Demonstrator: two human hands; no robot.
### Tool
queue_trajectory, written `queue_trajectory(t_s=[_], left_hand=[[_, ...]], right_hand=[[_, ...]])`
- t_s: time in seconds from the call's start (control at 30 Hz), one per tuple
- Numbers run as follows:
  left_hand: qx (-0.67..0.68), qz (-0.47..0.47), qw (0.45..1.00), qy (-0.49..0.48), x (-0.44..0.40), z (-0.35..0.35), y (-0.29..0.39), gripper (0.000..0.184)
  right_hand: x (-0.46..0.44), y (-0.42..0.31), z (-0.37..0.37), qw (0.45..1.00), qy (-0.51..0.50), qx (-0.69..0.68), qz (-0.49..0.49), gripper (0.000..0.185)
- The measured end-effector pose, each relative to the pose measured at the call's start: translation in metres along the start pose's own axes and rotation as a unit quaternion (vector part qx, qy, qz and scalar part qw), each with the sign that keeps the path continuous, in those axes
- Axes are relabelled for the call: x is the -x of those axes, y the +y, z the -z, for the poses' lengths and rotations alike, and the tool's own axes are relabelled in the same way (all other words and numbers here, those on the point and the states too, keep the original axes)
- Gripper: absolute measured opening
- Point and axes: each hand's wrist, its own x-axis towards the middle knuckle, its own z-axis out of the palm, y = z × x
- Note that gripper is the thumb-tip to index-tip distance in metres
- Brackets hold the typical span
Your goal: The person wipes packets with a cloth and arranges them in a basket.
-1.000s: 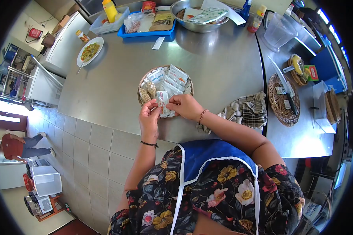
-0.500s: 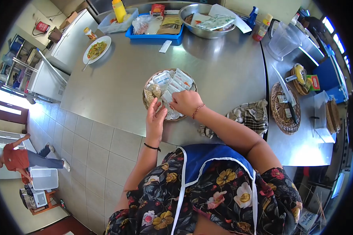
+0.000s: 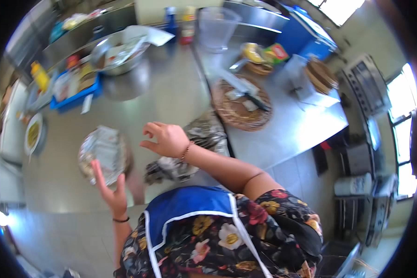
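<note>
A round wicker basket (image 3: 127,155), blurred by motion, sits on the steel table with white paper sachets (image 3: 109,147) in it. At its near edge is my left hand (image 3: 112,193), fingers spread, nothing held; whether it touches the rim I cannot tell. To the right of the basket, my right hand (image 3: 167,141) hovers over the table. Its fingers are loosely bent, the thumb stands apart, and no object shows between them. A crumpled checked cloth (image 3: 204,132) lies just beyond and beneath this hand.
On the right-hand table, a second wicker basket (image 3: 222,110) holds a knife (image 3: 258,103) and small packets. Behind stand a clear plastic jug (image 3: 216,30) and a sauce bottle (image 3: 187,25). A steel bowl (image 3: 107,65), blue tray (image 3: 81,98) and white plate (image 3: 40,139) are toward the left.
My view has swung to the right. The right hand has left the sachets and moved right, away from the basket. My left hand stays by the basket, its fingers more spread.
</note>
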Motion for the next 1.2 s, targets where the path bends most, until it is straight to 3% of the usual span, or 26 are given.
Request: queue_trajectory(t_s=[0.1, 0.2, 0.37, 0.47, 0.53, 0.6, 0.67, 0.77, 0.83, 0.9, 1.2], left_hand=[[0.011, -0.021, 1.0, -0.015, 0.002, -0.029, 0.037, 0.084], [-0.065, -0.031, 0.994, -0.083, 0.007, -0.057, 0.059, 0.086], [-0.161, -0.048, 0.967, -0.192, 0.021, -0.108, 0.086, 0.079], [-0.173, 0.0, 0.96, -0.221, 0.036, -0.137, 0.097, 0.073], [-0.211, 0.003, 0.949, -0.236, 0.048, -0.152, 0.093, 0.069], [-0.272, -0.005, 0.925, -0.267, 0.06, -0.159, 0.086, 0.067], [-0.263, 0.006, 0.933, -0.246, 0.066, -0.161, 0.087, 0.064], [-0.253, 0.026, 0.939, -0.23, 0.069, -0.162, 0.093, 0.062], [-0.256, 0.032, 0.939, -0.228, 0.07, -0.161, 0.093, 0.061], [-0.251, 0.04, 0.943, -0.215, 0.072, -0.162, 0.092, 0.06], [-0.252, 0.053, 0.945, -0.201, 0.076, -0.166, 0.093, 0.058]], right_hand=[[0.02, 0.026, 0.044, 0.998, 0.044, 0.022, -0.032, 0.03], [0.042, 0.057, 0.09, 0.994, 0.076, 0.05, -0.058, 0.029], [0.067, 0.138, 0.162, 0.982, 0.093, 0.143, -0.079, 0.013], [0.066, 0.185, 0.189, 0.976, 0.017, 0.196, -0.093, 0.014], [0.06, 0.219, 0.19, 0.961, -0.047, 0.269, -0.052, 0.018], [0.045, 0.222, 0.188, 0.92, -0.15, 0.357, -0.054, 0.029], [0.042, 0.254, 0.177, 0.903, -0.188, 0.385, -0.044, 0.036], [0.038, 0.26, 0.17, 0.886, -0.171, 0.431, -0.005, 0.031], [0.024, 0.248, 0.173, 0.877, -0.22, 0.425, -0.036, 0.03], [0.019, 0.246, 0.178, 0.864, -0.237, 0.444, -0.004, 0.025], [0.023, 0.238, 0.191, 0.905, -0.141, 0.4, -0.002, 0.022]])
